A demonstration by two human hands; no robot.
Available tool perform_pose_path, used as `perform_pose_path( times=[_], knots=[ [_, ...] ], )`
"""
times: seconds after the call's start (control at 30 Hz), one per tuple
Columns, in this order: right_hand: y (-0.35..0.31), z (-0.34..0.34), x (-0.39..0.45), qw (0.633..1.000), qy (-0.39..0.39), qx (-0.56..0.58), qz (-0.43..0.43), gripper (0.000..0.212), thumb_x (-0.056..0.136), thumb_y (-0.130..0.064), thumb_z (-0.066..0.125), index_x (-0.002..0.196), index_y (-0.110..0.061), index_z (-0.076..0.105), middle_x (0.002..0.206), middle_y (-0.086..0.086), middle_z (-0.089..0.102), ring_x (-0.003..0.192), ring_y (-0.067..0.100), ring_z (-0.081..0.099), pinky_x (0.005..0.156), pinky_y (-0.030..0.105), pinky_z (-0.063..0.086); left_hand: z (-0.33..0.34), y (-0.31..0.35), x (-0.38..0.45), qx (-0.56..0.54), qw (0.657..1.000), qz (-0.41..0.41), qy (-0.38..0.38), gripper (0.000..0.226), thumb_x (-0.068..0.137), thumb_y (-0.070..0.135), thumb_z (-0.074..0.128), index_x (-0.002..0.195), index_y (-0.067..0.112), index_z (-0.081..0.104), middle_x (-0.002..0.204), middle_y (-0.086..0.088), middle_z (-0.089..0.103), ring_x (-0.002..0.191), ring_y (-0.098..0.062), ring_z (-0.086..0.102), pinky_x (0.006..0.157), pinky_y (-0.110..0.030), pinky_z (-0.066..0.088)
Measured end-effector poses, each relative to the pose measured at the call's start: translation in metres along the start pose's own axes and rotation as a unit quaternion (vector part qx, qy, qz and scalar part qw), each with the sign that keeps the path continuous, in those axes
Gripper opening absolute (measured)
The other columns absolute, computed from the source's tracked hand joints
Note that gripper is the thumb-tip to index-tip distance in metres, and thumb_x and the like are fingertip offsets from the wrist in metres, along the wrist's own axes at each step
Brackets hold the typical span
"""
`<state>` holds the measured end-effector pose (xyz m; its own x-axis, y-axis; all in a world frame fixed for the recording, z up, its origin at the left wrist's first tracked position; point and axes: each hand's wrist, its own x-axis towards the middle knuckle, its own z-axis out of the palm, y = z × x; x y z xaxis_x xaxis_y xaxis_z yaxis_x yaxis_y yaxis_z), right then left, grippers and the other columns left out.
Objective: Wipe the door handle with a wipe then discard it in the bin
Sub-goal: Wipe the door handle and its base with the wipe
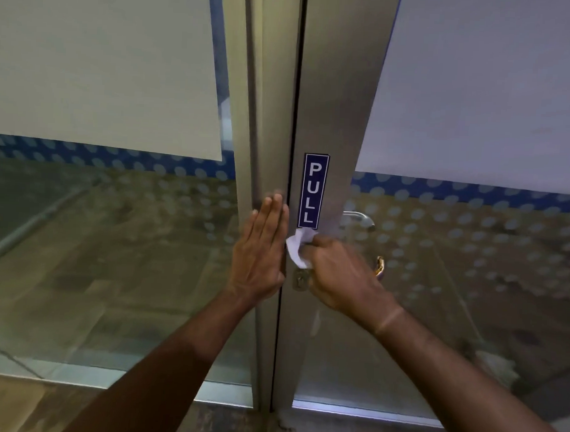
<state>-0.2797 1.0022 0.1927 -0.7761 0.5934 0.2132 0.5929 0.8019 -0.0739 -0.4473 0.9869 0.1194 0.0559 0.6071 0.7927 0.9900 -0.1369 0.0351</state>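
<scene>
Landmark: the blue sign [314,191] reading PULL, fixed upright on the metal door frame [340,120]; all places below are given from it.
Wipe: a small white wipe [298,247], crumpled, just below the bottom edge of the sign, bunched in the right hand and seemingly pressed toward the frame.
Right hand: the right hand [341,277], below and slightly right of the sign, fingers curled closed around the wipe; only a loose fold of it shows past the fingers.
Left hand: the left hand [262,247], left of the sign, flat and spread wide with fingers straight, palm against the neighbouring door's edge, holding nothing; judged to be steadying the door.
Door handle: the near lever is hidden under the right hand, so whether the wipe touches it cannot be told; a silver handle [358,219] to the right of the sign appears to be on the far side of the glass.
Keyhole: a lock cylinder [301,281] sits below the sign, directly under the wipe.
Handling of the wipe: judged very light, soft and limp, probably damp; it folds to any shape and could tear or slip off smooth metal, so it is best kept bunched against the palm with fingers wrapped over it.
Handling of the handle: judged rigid and smooth; gripping around the lever lets the wipe cover all sides.
Bin: not in view.
</scene>
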Motion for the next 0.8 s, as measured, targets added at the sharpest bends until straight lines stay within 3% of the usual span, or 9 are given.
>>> perform_pose_path(
  times=[0.07, 0.13, 0.27, 0.33, 0.4, 0.53, 0.63, 0.73, 0.8],
  knots=[
    [-0.006, 0.0, -0.001, 0.999, 0.013, 0.032, 0.03, 0.028, 0.081, -0.02, 0.051, 0.105, -0.014, 0.062, 0.117, 0.011, 0.061, 0.094, 0.035, 0.061, 0.07, 0.036, 0.05, 0.004, -0.003, 0.001, -0.024, 1.0, 0.004, 0.001, 0.112, 0.075, 0.017, 0.066, 0.155, 0.016, -0.013, 0.163, 0.006, -0.023, 0.151, -0.012, -0.013, 0.124, -0.033, -0.002],
    [-0.011, -0.001, -0.001, 0.997, 0.036, 0.061, 0.038, 0.026, 0.088, -0.032, 0.047, 0.095, -0.013, 0.064, 0.109, 0.01, 0.063, 0.092, 0.03, 0.061, 0.069, 0.033, 0.046, 0.008, -0.007, 0.001, -0.016, 1.0, 0.016, 0.001, 0.11, 0.08, 0.024, 0.064, 0.154, 0.015, -0.016, 0.162, 0.004, -0.026, 0.151, -0.013, -0.016, 0.124, -0.032, -0.005],
    [-0.02, -0.001, 0.004, 0.987, 0.027, 0.122, 0.105, 0.055, 0.098, -0.053, 0.023, 0.096, -0.017, 0.065, 0.105, 0.007, 0.062, 0.093, 0.024, 0.06, 0.079, 0.036, 0.048, 0.016, -0.011, 0.0, 0.047, 0.998, 0.036, 0.017, 0.105, 0.084, 0.024, 0.061, 0.153, 0.008, -0.017, 0.161, -0.005, -0.027, 0.15, -0.017, -0.018, 0.124, -0.034, -0.007],
    [-0.027, 0.001, 0.006, 0.983, 0.057, 0.091, 0.15, 0.041, 0.099, -0.043, 0.032, 0.093, -0.017, 0.064, 0.098, 0.01, 0.061, 0.086, 0.029, 0.062, 0.071, 0.036, 0.048, 0.018, -0.013, 0.0, 0.054, 0.997, 0.05, 0.025, 0.094, 0.089, 0.025, 0.05, 0.153, 0.007, -0.016, 0.161, -0.007, -0.027, 0.151, -0.018, -0.018, 0.123, -0.035, -0.008],
    [-0.035, 0.005, 0.01, 0.982, 0.054, 0.02, 0.179, 0.024, 0.093, -0.026, 0.042, 0.101, -0.015, 0.062, 0.102, 0.012, 0.06, 0.087, 0.034, 0.064, 0.062, 0.034, 0.044, 0.019, -0.016, 0.0, 0.06, 0.996, 0.055, 0.021, 0.084, 0.09, 0.024, 0.038, 0.153, 0.006, -0.015, 0.161, -0.008, -0.026, 0.151, -0.019, -0.018, 0.123, -0.035, -0.009],
    [-0.046, 0.018, 0.012, 0.979, 0.004, -0.047, 0.196, 0.03, 0.089, -0.006, 0.044, 0.115, 0.0, 0.056, 0.117, 0.021, 0.057, 0.085, 0.037, 0.065, 0.06, 0.033, 0.032, 0.021, -0.02, 0.0, 0.061, 0.996, 0.056, 0.03, 0.076, 0.095, 0.024, 0.031, 0.153, 0.006, -0.015, 0.161, -0.008, -0.026, 0.15, -0.02, -0.018, 0.123, -0.036, -0.01],
    [-0.049, 0.021, 0.012, 0.978, 0.009, -0.094, 0.187, 0.024, 0.076, 0.001, 0.056, 0.098, 0.007, 0.064, 0.093, 0.024, 0.066, 0.068, 0.037, 0.066, 0.053, 0.031, 0.041, 0.023, -0.02, 0.0, 0.067, 0.995, 0.057, 0.039, 0.077, 0.094, 0.024, 0.032, 0.153, 0.006, -0.014, 0.161, -0.009, -0.026, 0.151, -0.021, -0.018, 0.123, -0.037, -0.01],
    [-0.049, 0.031, 0.012, 0.977, 0.007, -0.117, 0.177, 0.033, 0.081, -0.002, 0.046, 0.109, 0.007, 0.061, 0.09, 0.02, 0.068, 0.076, 0.032, 0.067, 0.061, 0.033, 0.049, 0.025, -0.022, 0.0, 0.065, 0.995, 0.059, 0.045, 0.08, 0.092, 0.023, 0.034, 0.153, 0.006, -0.013, 0.162, -0.009, -0.024, 0.151, -0.022, -0.016, 0.123, -0.037, -0.01],
    [-0.047, 0.034, 0.01, 0.977, 0.007, -0.142, 0.162, 0.035, 0.076, -0.004, 0.044, 0.103, 0.001, 0.065, 0.081, 0.013, 0.068, 0.07, 0.025, 0.065, 0.058, 0.031, 0.048, 0.027, -0.023, 0.0, 0.059, 0.995, 0.061, 0.047, 0.08, 0.091, 0.023, 0.034, 0.154, 0.006, -0.012, 0.162, -0.009, -0.023, 0.151, -0.021, -0.015, 0.123, -0.037, -0.009]
  ],
)
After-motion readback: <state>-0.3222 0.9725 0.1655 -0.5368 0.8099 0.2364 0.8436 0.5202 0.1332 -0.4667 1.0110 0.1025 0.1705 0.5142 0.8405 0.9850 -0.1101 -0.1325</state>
